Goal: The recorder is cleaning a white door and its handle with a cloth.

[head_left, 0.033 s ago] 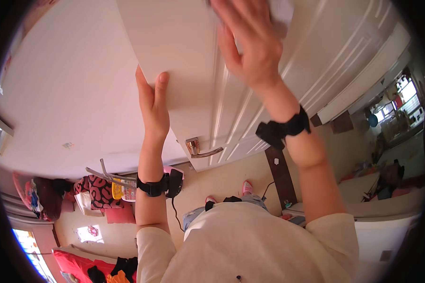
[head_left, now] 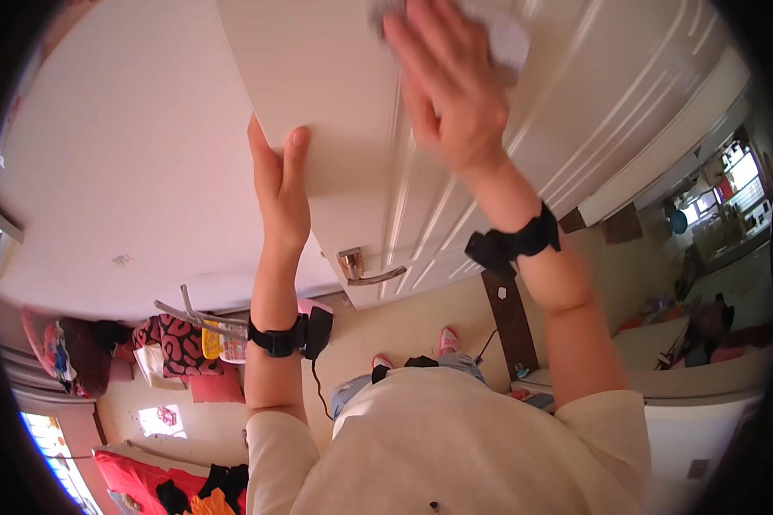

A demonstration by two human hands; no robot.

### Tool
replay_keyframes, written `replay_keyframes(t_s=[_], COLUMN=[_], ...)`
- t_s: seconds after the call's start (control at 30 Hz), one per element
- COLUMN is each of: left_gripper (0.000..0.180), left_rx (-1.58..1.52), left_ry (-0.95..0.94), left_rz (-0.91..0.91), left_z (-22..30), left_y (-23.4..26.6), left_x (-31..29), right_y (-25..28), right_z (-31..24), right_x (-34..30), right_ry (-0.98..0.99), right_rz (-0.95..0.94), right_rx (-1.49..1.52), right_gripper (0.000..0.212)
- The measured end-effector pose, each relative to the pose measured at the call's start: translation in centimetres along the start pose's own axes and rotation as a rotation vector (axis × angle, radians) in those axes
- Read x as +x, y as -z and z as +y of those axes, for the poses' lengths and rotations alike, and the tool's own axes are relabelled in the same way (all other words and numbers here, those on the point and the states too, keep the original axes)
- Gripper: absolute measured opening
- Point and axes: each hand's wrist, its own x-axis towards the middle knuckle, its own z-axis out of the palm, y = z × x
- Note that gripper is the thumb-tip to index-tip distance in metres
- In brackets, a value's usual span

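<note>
A white panelled door with a metal lever handle stands upright before me. My left hand grips its left edge above the handle, thumb on the front face and fingers partly hidden behind. High on the panel, my right hand presses a pale grey-white cloth against the surface. Its fingers lie over the cloth, which shows on both sides of them. A black strap with a small device circles each wrist.
On the left are a metal rack, a yellow container, a patterned cushion and a red-covered surface with clothes. A dark strip crosses the floor on the right. Another room with windows shows at far right.
My right hand and the cloth have shifted slightly down the door toward me. My left hand keeps its hold on the door edge.
</note>
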Motion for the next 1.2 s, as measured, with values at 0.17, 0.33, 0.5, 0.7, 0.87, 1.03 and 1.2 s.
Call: replay_keyframes(t_s=[0.17,0.33,0.5,0.7,0.87,1.03,1.2], left_gripper=[0.046,0.042,0.039,0.037,0.050,0.042,0.042], left_rx=[0.027,0.052,0.061,0.091,0.036,0.027,0.024], left_ry=[0.013,0.015,0.088,0.045,0.012,-0.010,0.022], left_rz=[0.012,0.045,0.022,0.064,0.047,0.041,0.025], left_z=[-0.1,-0.2,0.4,0.4,0.1,0.2,0.0], left_y=[0.3,0.4,0.3,0.5,0.2,-0.3,0.7], left_x=[-0.1,-0.2,-0.5,-0.4,-0.1,-0.1,-0.5], right_y=[0.6,2.0,2.3,2.7,0.6,2.8,4.9], right_z=[-5.2,-8.5,-8.0,-3.7,-4.1,-8.4,-10.7], right_x=[-17.4,-32.9,-32.2,-14.5,-14.8,-31.7,-30.9], right_ry=[-0.012,0.271,0.118,-0.022,-0.086,-0.062,-0.466], right_rz=[-0.436,-0.906,-0.865,-0.450,-0.238,-0.710,-0.764], right_rx=[0.149,0.211,0.345,0.251,0.200,0.395,0.447], right_gripper=[0.047,0.045,0.041,0.034,0.033,0.038,0.024])
